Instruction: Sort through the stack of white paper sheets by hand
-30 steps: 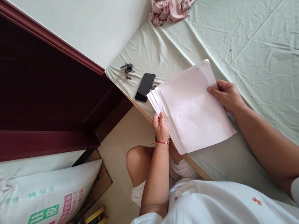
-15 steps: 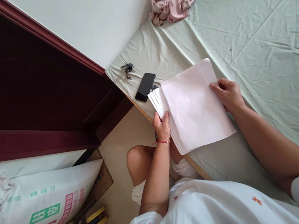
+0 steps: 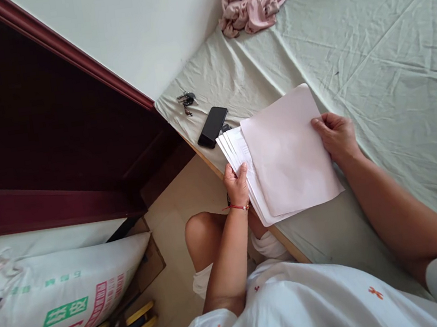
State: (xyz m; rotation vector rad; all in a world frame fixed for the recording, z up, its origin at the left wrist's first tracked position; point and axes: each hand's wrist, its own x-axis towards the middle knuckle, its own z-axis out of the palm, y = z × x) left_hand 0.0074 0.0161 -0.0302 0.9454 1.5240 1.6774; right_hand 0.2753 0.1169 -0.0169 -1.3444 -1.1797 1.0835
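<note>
Sitting at the edge of the bed (image 3: 366,31) with its pale green sheet, we work a fanned stack of white papers (image 3: 251,180) lying at the mattress edge. Our right hand (image 3: 336,137) pinches the top sheet (image 3: 287,152) at its right edge, while our left hand (image 3: 237,182) is closed on the stack's left side, thumb on top. To do this well, we judge it best to clamp the stack firmly and draw only the one sheet. A phone (image 3: 212,126) and keys (image 3: 186,101) lie just beyond.
</note>
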